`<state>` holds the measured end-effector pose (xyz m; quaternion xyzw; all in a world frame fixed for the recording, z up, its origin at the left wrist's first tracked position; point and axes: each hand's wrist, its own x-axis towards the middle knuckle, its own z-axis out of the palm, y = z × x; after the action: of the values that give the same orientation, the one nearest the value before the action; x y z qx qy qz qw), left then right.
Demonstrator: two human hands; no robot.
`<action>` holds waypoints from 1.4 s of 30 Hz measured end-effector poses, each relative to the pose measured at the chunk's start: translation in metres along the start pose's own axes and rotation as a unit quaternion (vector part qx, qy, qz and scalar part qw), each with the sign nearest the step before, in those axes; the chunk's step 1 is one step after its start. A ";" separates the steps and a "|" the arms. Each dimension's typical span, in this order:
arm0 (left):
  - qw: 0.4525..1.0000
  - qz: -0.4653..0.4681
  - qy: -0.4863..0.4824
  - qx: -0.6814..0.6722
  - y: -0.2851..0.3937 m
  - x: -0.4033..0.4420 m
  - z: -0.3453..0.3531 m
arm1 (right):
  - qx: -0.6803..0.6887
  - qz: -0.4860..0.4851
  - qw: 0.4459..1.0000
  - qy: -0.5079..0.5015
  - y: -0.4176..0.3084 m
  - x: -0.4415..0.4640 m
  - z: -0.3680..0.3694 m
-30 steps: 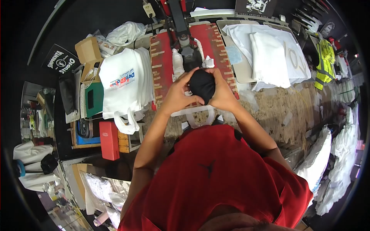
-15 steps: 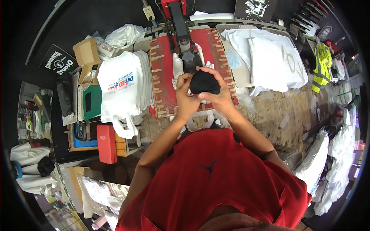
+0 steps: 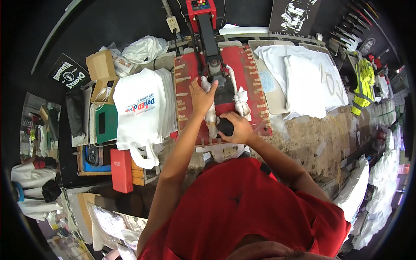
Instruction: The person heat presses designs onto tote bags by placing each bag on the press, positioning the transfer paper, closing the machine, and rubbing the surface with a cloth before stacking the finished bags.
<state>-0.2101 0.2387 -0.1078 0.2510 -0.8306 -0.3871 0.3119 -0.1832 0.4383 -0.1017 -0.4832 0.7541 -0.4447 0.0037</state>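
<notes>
My right hand (image 3: 239, 128) is wrapped round a small, dark rounded item (image 3: 225, 127) at the front of the red press (image 3: 255, 104). Farther forward, my left hand (image 3: 202, 96) has its fingers apart over the left white-wrapped handle (image 3: 210, 115) of the press, and no object shows in it. Another white-wrapped part (image 3: 242, 103) stands to the right of the dark centre piece (image 3: 224, 92). Part of the dark item is hidden by my right fingers.
Printed white bags (image 3: 141, 106) lie left of the press, beside an open cardboard box (image 3: 102, 71) and a red case (image 3: 121, 170). White cloths (image 3: 305, 84) are stacked on the right. A power outlet (image 3: 173, 22) hangs behind.
My left hand has let go of the dark item and moved forward to the press handle. My right hand now holds the item alone, lower and nearer my body.
</notes>
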 end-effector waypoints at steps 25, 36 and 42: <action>0.910 -0.345 -0.176 -0.151 -0.050 0.031 0.031 | -0.137 0.117 0.983 0.010 -0.003 -0.031 0.031; 0.918 -0.287 -0.190 -0.199 0.002 0.004 -0.001 | -0.143 0.026 0.988 0.042 0.013 -0.048 0.036; 0.924 -0.262 -0.177 -0.213 0.008 -0.001 0.002 | -0.130 -0.028 0.990 0.048 0.008 -0.048 0.028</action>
<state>-0.2122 0.2443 -0.1029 0.3149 -0.6748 -0.6610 0.0930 -0.1514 0.4561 -0.1444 -0.4783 0.7912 -0.3654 -0.1079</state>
